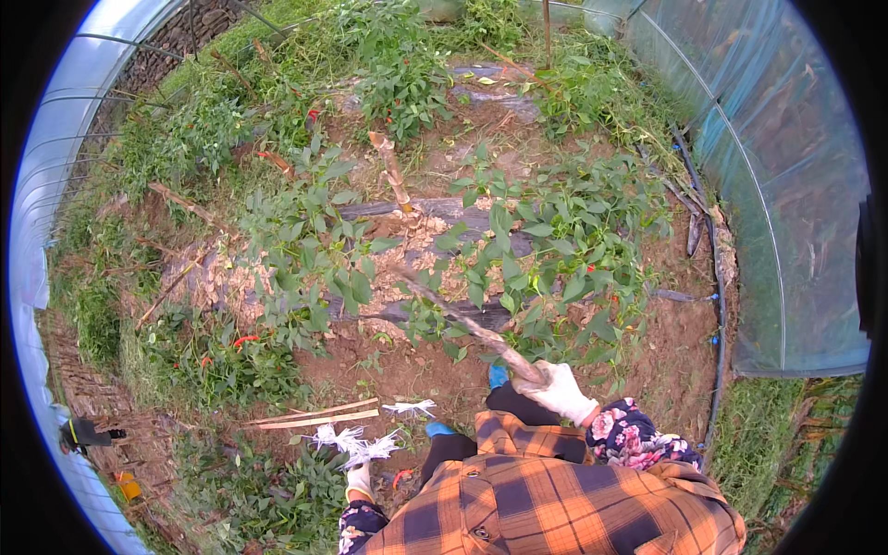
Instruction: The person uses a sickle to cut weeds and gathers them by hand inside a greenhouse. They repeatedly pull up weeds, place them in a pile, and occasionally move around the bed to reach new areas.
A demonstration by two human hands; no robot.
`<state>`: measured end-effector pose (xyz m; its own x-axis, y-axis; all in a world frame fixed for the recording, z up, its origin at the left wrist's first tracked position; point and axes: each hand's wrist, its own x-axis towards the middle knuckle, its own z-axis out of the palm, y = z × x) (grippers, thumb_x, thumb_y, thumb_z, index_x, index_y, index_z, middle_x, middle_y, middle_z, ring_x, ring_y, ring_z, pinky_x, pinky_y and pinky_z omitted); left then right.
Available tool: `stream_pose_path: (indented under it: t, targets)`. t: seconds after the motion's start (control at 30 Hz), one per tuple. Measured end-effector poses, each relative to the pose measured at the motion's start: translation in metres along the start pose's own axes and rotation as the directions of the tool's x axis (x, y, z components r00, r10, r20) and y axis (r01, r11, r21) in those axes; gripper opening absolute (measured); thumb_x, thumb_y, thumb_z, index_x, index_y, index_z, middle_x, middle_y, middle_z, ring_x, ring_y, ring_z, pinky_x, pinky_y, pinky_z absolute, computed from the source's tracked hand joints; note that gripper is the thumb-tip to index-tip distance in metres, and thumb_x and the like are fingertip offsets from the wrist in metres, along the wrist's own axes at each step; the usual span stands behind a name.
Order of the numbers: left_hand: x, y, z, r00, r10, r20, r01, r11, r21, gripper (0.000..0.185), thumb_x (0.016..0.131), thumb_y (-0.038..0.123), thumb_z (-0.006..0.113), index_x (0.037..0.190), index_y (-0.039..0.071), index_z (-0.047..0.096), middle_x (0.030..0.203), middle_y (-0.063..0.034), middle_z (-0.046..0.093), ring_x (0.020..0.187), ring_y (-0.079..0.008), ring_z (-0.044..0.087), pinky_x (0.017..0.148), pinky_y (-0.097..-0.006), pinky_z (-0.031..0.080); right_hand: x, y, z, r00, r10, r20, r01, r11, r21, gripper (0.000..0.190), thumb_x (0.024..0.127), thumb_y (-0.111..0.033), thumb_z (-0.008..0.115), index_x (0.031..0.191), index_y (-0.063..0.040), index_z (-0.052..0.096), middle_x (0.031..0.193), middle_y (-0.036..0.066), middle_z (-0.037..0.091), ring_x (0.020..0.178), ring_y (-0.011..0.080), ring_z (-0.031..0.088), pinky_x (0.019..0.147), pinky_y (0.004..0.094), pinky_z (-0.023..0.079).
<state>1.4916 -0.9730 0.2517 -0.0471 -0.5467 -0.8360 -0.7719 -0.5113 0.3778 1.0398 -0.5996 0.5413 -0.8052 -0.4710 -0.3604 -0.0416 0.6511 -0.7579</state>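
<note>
My right hand (557, 393), in a white work glove, grips the near end of a rough wooden stick (468, 322). The stick slants away to the upper left, its far end over the planted bed between the pepper plants. Low in the view, my left hand (359, 480), also gloved, is closed at bundles of white plastic tie strips (357, 447); its fingers are partly hidden beneath them. Another white strip bundle (411, 407) lies on the soil. Beside it rest two light wooden slats (319, 419). In front of me grow pepper plants (555, 243) with green leaves and a few red peppers.
A thick stake (392, 170) stands in the bed, which has dark plastic mulch (461, 211). More pepper plants (253, 364) grow to the left. A black irrigation pipe (719, 298) runs along the plastic greenhouse wall (763, 173) at right. A person (87, 433) is at the far left.
</note>
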Motion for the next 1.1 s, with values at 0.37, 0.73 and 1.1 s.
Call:
stream_pose_path:
  t: [0.37,0.73,1.1]
  targets:
    - [-0.054,0.286,0.186,0.665,0.669,0.332,-0.738,0.655,0.161,0.026,0.092,0.019,0.068,0.109,0.000,0.063,0.089,-0.0071,0.068,0.069,-0.0121,0.061,0.058,-0.0253,0.047,-0.062,0.110,-0.043,0.794,0.244,-0.557,-0.188,0.970,0.158,0.021,0.076,-0.016,0.075,0.079,0.001,0.063,0.062,0.007,0.060,0.058,0.0121,0.055,0.057,0.0328,0.046]
    - [-0.090,0.224,0.175,0.708,0.536,0.460,-0.705,0.493,0.510,0.050,0.087,0.040,0.066,0.116,-0.001,0.065,0.111,-0.0205,0.069,0.105,-0.0326,0.066,0.091,-0.0377,0.051,-0.120,0.197,0.014,0.647,0.536,-0.542,-0.169,0.794,0.584,0.015,0.085,-0.009,0.069,0.077,-0.005,0.057,0.059,-0.003,0.052,0.046,0.0090,0.045,0.042,0.0272,0.036]
    - [-0.021,0.164,0.188,0.848,0.314,0.428,-0.529,0.439,0.726,0.051,0.085,0.045,0.063,0.114,0.005,0.070,0.112,-0.0192,0.070,0.109,-0.0341,0.065,0.095,-0.0387,0.050,-0.178,0.231,0.009,0.570,0.459,-0.681,-0.083,0.857,0.508,0.022,0.087,-0.010,0.067,0.070,-0.007,0.053,0.054,-0.002,0.049,0.038,0.0086,0.044,0.035,0.0271,0.035]
